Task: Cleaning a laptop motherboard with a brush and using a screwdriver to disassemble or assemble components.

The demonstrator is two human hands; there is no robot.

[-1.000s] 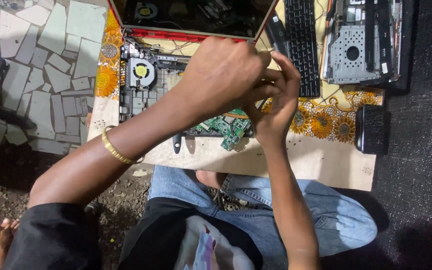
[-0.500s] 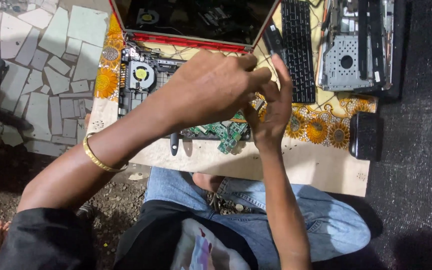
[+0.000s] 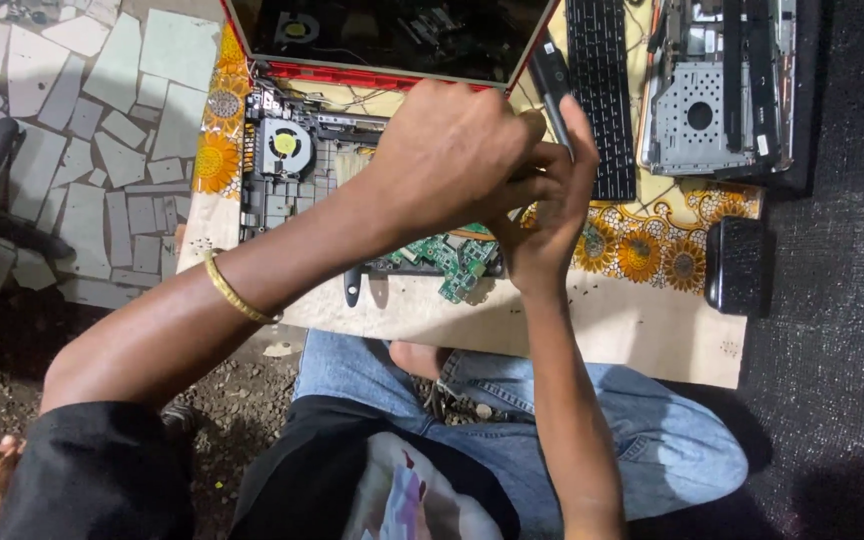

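From the head camera, an opened laptop base with a green printed circuit board (image 3: 442,255) and a round grey cooling fan with a yellow hub (image 3: 285,146) lies flat on a pale board covered by a cloth printed with orange sunflowers (image 3: 652,250). The circuit board is matt green, studded with small metal parts, and sits at the near edge of the laptop base, under both hands. Behind it a glossy dark laptop screen with a red rim (image 3: 392,35) stands tilted back. To the right lie a black rectangular keyboard (image 3: 602,90) and a grey metal laptop chassis plate pierced with small holes (image 3: 712,90); a black box-shaped block (image 3: 734,265) rests near the cloth's right edge.

The left hand (image 3: 452,155) reaches in from the left over the laptop base, knuckles up, fingers curled and pressed together; what they grip is hidden beneath the hand. A thin gold bangle (image 3: 237,292) circles that wrist. The right hand (image 3: 552,215) rises from below, wrist bent, its fingers closed against the left hand's fingertips, with one finger stretched up beside a slim black tool handle (image 3: 550,75). Whether it pinches the handle cannot be told.
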